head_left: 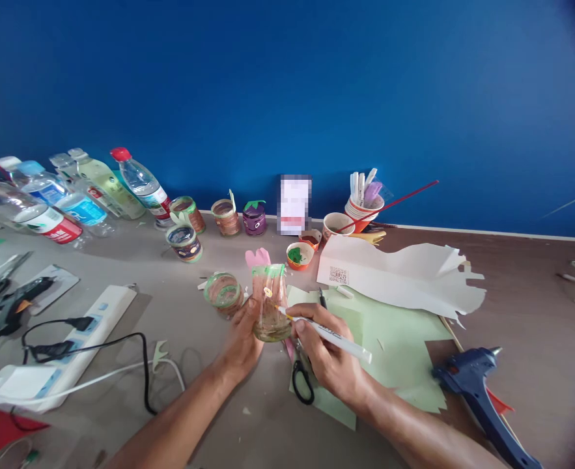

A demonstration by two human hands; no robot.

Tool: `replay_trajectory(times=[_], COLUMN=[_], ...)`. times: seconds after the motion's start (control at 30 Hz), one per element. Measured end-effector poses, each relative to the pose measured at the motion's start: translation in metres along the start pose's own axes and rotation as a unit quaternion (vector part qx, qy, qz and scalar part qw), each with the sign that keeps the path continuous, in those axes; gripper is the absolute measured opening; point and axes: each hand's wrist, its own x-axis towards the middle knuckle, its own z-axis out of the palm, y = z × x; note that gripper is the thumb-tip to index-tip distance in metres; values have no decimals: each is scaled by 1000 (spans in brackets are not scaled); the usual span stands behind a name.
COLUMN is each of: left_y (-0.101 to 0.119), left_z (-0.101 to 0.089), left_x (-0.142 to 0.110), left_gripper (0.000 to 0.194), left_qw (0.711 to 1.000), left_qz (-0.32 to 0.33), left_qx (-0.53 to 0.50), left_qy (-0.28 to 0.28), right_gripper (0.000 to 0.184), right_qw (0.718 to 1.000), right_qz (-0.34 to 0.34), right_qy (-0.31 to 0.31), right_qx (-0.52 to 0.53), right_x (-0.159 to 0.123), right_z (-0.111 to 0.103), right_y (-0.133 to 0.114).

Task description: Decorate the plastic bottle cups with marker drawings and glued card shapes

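Note:
A cut-down plastic bottle cup (273, 309), brown-tinted with a green rim and a small white-and-yellow flower mark, is tilted in the fingers of my left hand (245, 342). My right hand (329, 348) pinches a white paint marker (340, 340), its yellow tip at the cup's side; I cannot tell whether it touches. Just left of the held cup is another green-rimmed cup (223, 293). Pink petal-shaped paper (258, 256) shows behind the held cup's rim. Below my right hand are the black-handled scissors (303, 383), partly hidden.
Behind stand painted cups (254, 218), a small green paint dish (297, 255) and a paper cup (337, 225) with a red stick. Bottles (143, 182) and a power strip (89, 339) with cables lie left. Green paper (394, 345) and a glue gun (473, 384) are right.

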Motion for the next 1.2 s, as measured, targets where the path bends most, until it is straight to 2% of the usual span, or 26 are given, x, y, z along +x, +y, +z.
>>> replay_trajectory(times=[0.4, 0.73, 1.0, 1.2], left_y=[-3, 1, 2, 2], left_z=[-8, -4, -5, -9], left_x=[5, 2, 4, 5], left_gripper=[38, 38, 36, 42], left_qw=[999, 999, 996, 995], left_qz=[-10, -26, -63, -64], left_qx=[-32, -37, -66, -65], left_qy=[-1, -2, -10, -41], right_gripper=[23, 21, 21, 22], right_qw=[992, 989, 989, 991], right_qz=[73, 84, 62, 40], right_qy=[11, 31, 36, 31], right_qx=[98, 115, 131, 123], right_x=[0, 4, 3, -2], right_z=[2, 1, 1, -1], right_y=[1, -1, -2, -3])
